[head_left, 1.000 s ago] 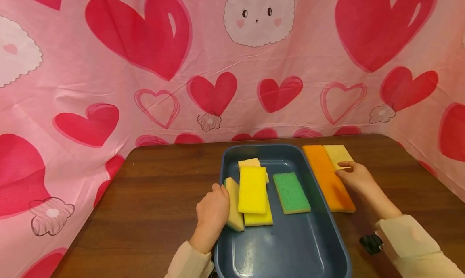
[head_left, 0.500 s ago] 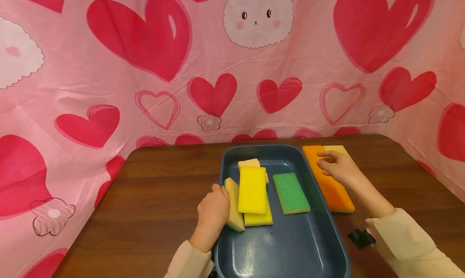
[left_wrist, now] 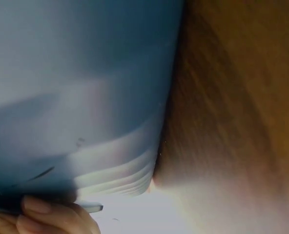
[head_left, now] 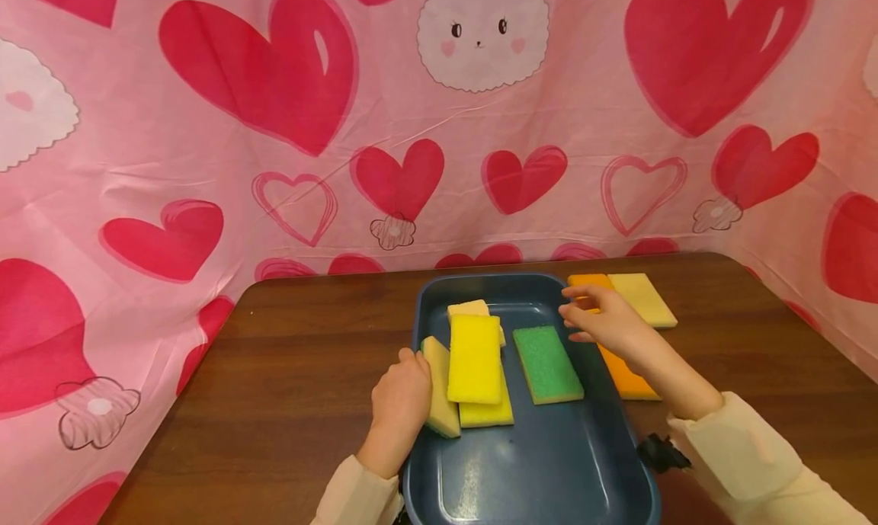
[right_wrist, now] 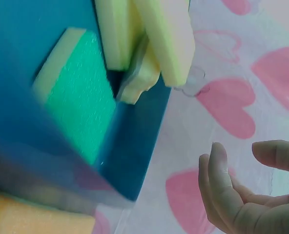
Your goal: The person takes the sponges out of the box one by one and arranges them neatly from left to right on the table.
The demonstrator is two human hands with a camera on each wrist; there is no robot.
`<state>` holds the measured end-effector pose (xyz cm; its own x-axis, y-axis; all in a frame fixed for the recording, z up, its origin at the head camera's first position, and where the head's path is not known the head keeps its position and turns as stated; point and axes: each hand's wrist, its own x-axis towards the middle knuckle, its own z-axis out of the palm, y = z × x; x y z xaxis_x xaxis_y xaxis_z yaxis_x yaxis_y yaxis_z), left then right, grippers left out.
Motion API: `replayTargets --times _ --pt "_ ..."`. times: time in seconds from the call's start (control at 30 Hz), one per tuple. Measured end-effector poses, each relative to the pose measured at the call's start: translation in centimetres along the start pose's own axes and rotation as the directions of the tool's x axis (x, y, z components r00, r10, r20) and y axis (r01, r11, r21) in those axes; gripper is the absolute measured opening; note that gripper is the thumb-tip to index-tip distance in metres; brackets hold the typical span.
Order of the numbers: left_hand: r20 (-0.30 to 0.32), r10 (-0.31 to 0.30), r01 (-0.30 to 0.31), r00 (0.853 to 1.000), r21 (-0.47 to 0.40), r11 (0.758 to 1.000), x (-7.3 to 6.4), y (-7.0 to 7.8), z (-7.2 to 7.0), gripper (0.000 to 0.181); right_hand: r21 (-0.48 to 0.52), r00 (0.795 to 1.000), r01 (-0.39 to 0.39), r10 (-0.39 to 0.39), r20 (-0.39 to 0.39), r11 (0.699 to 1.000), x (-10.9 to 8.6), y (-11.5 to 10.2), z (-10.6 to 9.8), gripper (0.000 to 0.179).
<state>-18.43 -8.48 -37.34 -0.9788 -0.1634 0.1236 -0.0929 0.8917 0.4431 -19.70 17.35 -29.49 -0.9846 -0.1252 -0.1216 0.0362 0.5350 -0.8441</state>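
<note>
My left hand (head_left: 399, 394) grips the left rim of a dark blue tray (head_left: 535, 468). Its fingertips also show at the bottom of the left wrist view. Beside it, a pale yellow sponge (head_left: 441, 388) leans on edge inside the tray. A bright yellow sponge (head_left: 475, 357) overlaps another yellow sponge (head_left: 488, 414) and a pale one (head_left: 469, 308) behind. Flat to the right lies a sponge with its green side (head_left: 549, 365) up. Over the tray's right rim hovers my right hand (head_left: 607, 323), fingers apart and holding nothing, as the right wrist view (right_wrist: 252, 195) confirms.
Right of the tray, on the brown wooden table (head_left: 309, 357), lie an orange sponge (head_left: 634, 380), partly behind my right forearm, and a pale yellow sponge (head_left: 643, 300). A pink heart-patterned cloth (head_left: 473, 121) hangs behind the table.
My right hand has moved left from the pale yellow sponge, across the orange one, to the tray's right rim. The left hand and the sponges stay where they were.
</note>
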Motion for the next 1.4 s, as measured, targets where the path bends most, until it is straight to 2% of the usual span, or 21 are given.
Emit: replayTargets --times 0.4,0.8,1.03,1.27,1.4 --pt "0.007 -0.008 0.008 1.0 -0.003 1.0 0.0 -0.2 0.3 0.026 -0.003 0.999 -0.016 0.016 0.03 1.0 0.4 -1.2 2.0 0.055" --pt "-0.019 -0.004 0.004 1.0 0.001 1.0 0.1 -0.3 0.3 0.026 -0.044 0.996 -0.058 0.061 0.058 0.997 0.9 -1.6 4.7 0.052" --pt "-0.011 -0.003 0.003 1.0 0.002 1.0 0.1 -0.3 0.2 0.026 -0.089 0.994 -0.073 0.079 0.071 0.993 1.4 -1.5 5.8 0.054" --pt "-0.019 0.007 -0.007 1.0 0.0 1.0 0.1 -0.2 0.2 0.026 -0.183 0.996 -0.058 0.069 0.058 0.981 1.7 -1.1 6.5 0.058" --pt "-0.033 0.015 -0.015 0.999 0.005 1.0 0.1 -0.2 0.2 0.026 -0.18 0.994 -0.071 0.085 0.072 0.981 2.0 -0.7 7.0 0.062"
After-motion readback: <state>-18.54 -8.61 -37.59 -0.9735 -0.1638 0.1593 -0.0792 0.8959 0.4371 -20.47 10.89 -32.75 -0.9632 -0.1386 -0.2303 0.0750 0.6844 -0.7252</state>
